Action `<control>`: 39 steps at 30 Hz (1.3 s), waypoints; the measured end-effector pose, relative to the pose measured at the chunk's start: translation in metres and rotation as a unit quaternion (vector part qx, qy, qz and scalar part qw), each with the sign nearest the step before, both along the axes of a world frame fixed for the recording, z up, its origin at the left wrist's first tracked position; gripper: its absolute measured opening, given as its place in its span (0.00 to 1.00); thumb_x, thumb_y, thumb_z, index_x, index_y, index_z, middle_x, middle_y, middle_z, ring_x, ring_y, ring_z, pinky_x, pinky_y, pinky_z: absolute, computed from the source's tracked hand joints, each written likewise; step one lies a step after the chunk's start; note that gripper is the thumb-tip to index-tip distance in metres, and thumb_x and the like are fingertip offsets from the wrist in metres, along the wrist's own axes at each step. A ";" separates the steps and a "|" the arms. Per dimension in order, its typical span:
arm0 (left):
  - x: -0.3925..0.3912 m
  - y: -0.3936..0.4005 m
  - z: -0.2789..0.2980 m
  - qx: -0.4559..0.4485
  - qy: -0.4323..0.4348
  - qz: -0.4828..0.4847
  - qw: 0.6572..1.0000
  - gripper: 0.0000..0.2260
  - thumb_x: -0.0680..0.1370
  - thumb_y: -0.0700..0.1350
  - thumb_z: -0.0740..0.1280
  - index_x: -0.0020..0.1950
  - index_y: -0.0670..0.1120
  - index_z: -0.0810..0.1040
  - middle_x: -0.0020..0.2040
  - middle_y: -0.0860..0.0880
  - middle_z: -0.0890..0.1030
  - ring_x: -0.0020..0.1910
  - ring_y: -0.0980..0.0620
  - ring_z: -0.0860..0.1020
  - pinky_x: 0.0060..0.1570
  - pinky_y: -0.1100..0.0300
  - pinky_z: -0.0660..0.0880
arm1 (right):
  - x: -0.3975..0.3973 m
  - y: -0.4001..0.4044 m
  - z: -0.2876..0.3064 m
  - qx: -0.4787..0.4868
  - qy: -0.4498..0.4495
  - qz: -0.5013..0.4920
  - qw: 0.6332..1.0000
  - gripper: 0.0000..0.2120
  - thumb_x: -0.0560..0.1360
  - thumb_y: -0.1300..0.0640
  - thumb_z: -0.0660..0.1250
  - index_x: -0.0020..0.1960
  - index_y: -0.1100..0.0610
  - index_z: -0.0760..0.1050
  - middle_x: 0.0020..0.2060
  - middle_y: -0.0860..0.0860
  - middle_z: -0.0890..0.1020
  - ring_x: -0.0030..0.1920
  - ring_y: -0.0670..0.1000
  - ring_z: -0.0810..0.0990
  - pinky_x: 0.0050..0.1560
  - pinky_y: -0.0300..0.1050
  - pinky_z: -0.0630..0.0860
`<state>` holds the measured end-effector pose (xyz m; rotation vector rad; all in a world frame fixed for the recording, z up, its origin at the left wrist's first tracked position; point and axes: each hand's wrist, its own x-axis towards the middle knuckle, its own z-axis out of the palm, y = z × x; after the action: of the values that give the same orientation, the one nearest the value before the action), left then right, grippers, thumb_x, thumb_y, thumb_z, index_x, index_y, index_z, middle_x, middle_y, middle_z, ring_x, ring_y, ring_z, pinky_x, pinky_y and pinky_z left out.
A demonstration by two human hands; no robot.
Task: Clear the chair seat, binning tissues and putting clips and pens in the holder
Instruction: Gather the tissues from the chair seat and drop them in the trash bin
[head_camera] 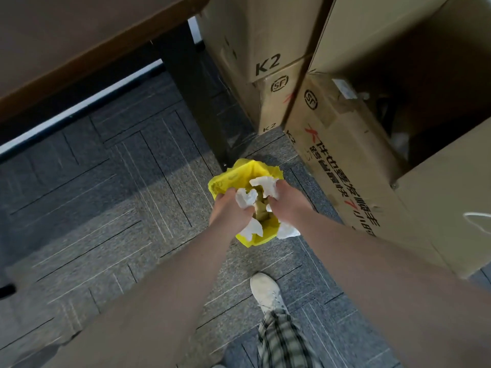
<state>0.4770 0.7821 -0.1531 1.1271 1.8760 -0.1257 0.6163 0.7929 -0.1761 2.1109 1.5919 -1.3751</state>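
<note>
Both hands grip crumpled white tissues: the left hand (230, 208) has its fingers closed around a wad of tissue (246, 198), with another piece of tissue (252, 227) hanging out below the palm; the right hand (287, 202) is closed on a second wad (265, 185) at its fingertips, and one more piece (288, 230) sticks out under the wrist. The two hands are close together, almost touching, and they are held directly over the open mouth of a bin lined with a yellow bag (255, 171); inside the bag some brownish waste is visible between the hands, but I cannot tell what it is.

The bin stands on a grey carpet floor (119, 197) with a pattern of thin lines; just behind it is the dark leg of a desk (191, 96), and the brown desk top (66, 35) fills the upper left corner. To the right of the bin stand several cardboard boxes (268, 43), some with "K2" printed on them; the nearest one (425, 128) is open at the top. Near the bottom a white shoe (267, 290) and a checked trouser leg (284, 341) of the person are on the carpet.
</note>
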 end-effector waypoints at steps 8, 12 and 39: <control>0.011 -0.001 -0.013 0.012 -0.051 0.045 0.998 0.31 0.71 0.51 0.73 0.70 0.44 0.65 0.66 0.41 0.68 0.62 0.41 0.71 0.58 0.53 0.70 | -0.001 0.001 -0.015 -0.014 0.037 -0.032 0.999 0.26 0.76 0.50 0.65 0.70 0.54 0.61 0.60 0.58 0.74 0.56 0.62 0.77 0.45 0.50 0.74; 0.014 0.000 -0.016 0.022 -0.065 0.050 0.996 0.33 0.71 0.48 0.73 0.71 0.43 0.64 0.67 0.41 0.67 0.66 0.41 0.68 0.60 0.51 0.72 | 0.004 -0.001 -0.016 -0.002 0.034 -0.034 0.999 0.25 0.77 0.51 0.64 0.71 0.52 0.61 0.66 0.58 0.69 0.58 0.62 0.76 0.53 0.54 0.76; -0.146 -0.089 0.080 -0.012 -0.052 0.041 0.998 0.27 0.78 0.46 0.64 0.75 0.47 0.60 0.74 0.44 0.65 0.70 0.43 0.68 0.66 0.55 0.68 | -0.128 -0.059 0.081 0.001 -0.021 0.235 0.972 0.25 0.77 0.52 0.62 0.73 0.53 0.61 0.69 0.56 0.68 0.67 0.60 0.71 0.64 0.52 0.70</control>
<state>0.3309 0.6927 -0.0731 1.0192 1.8209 -0.0428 0.4881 0.7337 -0.0955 1.5991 1.9106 -1.1564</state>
